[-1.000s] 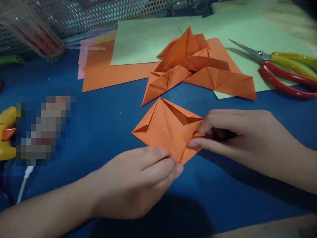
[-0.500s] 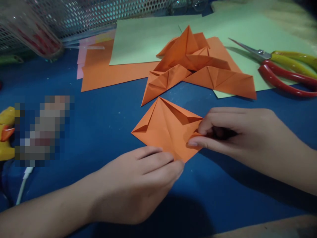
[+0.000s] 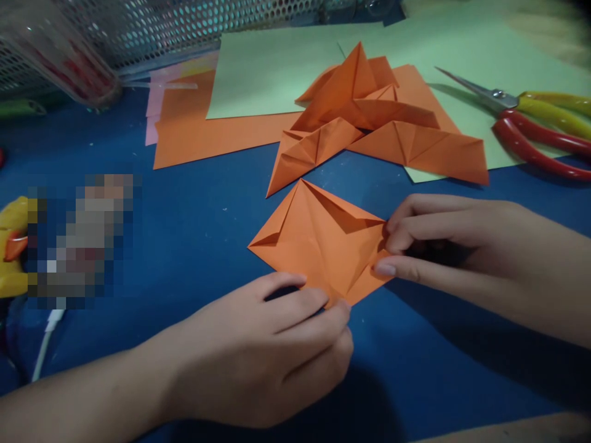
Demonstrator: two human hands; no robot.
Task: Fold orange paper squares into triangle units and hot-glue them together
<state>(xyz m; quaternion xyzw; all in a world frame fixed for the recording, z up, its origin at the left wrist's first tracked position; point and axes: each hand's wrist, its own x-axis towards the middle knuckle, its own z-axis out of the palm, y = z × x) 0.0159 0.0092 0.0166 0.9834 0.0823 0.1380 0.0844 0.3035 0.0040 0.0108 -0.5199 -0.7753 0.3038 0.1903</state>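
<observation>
Folded orange paper (image 3: pixel 332 237), one corner forward, diagonal axis slightly leftward.

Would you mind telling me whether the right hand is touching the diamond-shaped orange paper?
Touching. The head view shows the right hand with its thumb tip overlapping the diamond-shaped orange paper at its right corner.

No readable text or numbers.

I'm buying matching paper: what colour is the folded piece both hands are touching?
The folded piece is plain orange, best seen in the head view.
</observation>
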